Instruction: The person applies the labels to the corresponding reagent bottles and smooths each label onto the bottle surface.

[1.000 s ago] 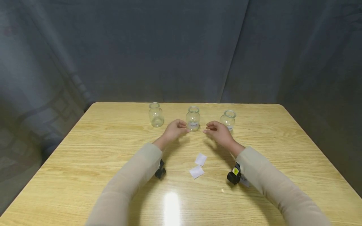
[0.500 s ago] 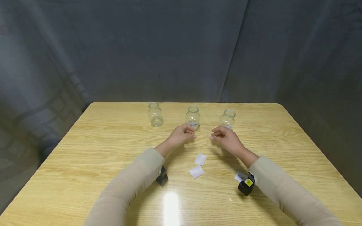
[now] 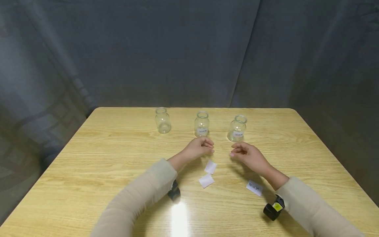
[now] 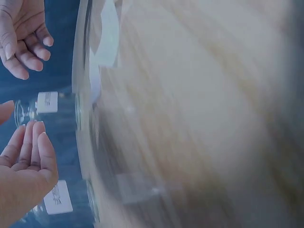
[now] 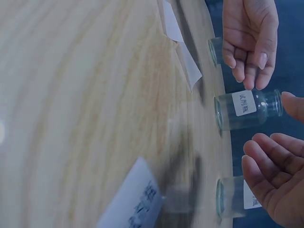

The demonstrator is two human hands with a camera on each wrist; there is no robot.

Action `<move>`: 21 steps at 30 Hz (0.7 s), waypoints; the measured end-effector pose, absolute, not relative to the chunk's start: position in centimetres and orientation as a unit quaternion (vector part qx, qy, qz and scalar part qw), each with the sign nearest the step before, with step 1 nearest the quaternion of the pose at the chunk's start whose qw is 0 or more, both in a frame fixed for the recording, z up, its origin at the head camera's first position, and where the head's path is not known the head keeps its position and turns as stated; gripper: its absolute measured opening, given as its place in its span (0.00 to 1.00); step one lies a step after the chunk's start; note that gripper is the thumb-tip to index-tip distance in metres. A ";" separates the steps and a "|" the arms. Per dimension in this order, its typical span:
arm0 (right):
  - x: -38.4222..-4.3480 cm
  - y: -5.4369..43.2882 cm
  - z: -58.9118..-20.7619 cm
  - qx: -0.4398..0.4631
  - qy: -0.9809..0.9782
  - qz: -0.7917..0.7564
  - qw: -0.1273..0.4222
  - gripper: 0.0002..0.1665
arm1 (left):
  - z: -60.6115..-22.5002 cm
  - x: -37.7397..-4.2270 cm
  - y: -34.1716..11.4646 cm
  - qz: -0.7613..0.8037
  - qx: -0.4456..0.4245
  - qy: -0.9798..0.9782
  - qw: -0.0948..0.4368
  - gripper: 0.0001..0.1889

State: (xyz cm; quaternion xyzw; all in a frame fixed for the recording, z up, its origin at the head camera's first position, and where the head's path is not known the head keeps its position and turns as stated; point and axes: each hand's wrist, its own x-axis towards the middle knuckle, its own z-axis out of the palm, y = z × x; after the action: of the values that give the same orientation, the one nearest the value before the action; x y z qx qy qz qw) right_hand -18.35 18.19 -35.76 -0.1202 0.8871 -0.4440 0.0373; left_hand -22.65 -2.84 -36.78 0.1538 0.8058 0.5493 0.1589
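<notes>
My left hand [image 3: 197, 148] hovers over the table just in front of the middle glass jar [image 3: 201, 126], fingers loosely bent and nothing in them. To its right, my right hand [image 3: 250, 157] is also empty, its fingers relaxed in front of the right glass jar [image 3: 236, 126]. Both of these jars are upright, uncovered and carry a white label with writing; the middle one's label [image 5: 244, 103] faces the right wrist camera. On the left stands a third glass jar [image 3: 163, 122], with no label visible in the head view.
Two white paper slips [image 3: 206, 180] lie close together near the table's middle. A slip with handwriting [image 3: 254, 188] lies below my right forearm. Black wrist cameras [image 3: 273, 210] hang under both sleeves. A dark curtain [image 3: 165, 59] hangs behind the wooden table [image 3: 118, 184].
Both hands have drawn back toward the near side, away from the middle jar, and shifted rightward. The right jar's label and the written slip are now uncovered. The jars have stayed in place.
</notes>
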 end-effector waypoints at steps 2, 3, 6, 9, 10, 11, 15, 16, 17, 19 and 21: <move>-17.9 18.5 -35.7 -0.118 0.888 -0.443 0.041 0.25 | -36.7 -22.4 -2.6 0.549 0.163 0.804 0.161 0.13; -17.7 18.7 -35.7 -0.117 0.888 -0.442 0.042 0.25 | -36.7 -22.3 -2.4 0.549 0.166 0.803 0.163 0.13; -17.2 19.2 -35.7 -0.113 0.889 -0.440 0.053 0.25 | -36.6 -21.9 -2.0 0.550 0.175 0.798 0.173 0.13; -16.7 19.7 -35.9 -0.108 0.889 -0.440 0.063 0.26 | -36.5 -21.6 -1.6 0.549 0.180 0.796 0.182 0.12; -16.5 19.9 -36.0 -0.108 0.890 -0.439 0.065 0.26 | -36.5 -21.5 -1.5 0.548 0.181 0.796 0.184 0.13; -16.4 20.0 -36.0 -0.106 0.890 -0.439 0.066 0.26 | -36.5 -21.3 -1.3 0.549 0.181 0.794 0.187 0.12; -15.8 20.5 -36.2 -0.103 0.893 -0.432 0.073 0.26 | -36.6 -20.9 -0.9 0.549 0.186 0.791 0.196 0.13; -15.6 20.6 -36.2 -0.102 0.893 -0.432 0.077 0.26 | -36.7 -20.9 -0.8 0.548 0.186 0.791 0.199 0.13; -15.4 20.7 -36.2 -0.099 0.893 -0.431 0.081 0.26 | -36.7 -20.8 -0.7 0.548 0.188 0.790 0.202 0.12; -15.1 20.9 -36.3 -0.097 0.892 -0.431 0.091 0.26 | -36.9 -20.7 -0.4 0.545 0.191 0.790 0.206 0.12; -14.7 21.0 -36.4 -0.093 0.891 -0.433 0.099 0.26 | -37.0 -20.6 -0.2 0.543 0.194 0.789 0.211 0.12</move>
State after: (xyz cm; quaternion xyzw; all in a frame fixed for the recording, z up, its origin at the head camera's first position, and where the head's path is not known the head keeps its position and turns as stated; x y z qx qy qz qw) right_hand -14.74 21.01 -36.41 -0.0934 0.8912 -0.4326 0.0994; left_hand -20.61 -0.22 -36.98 0.1939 0.7894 0.5428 0.2112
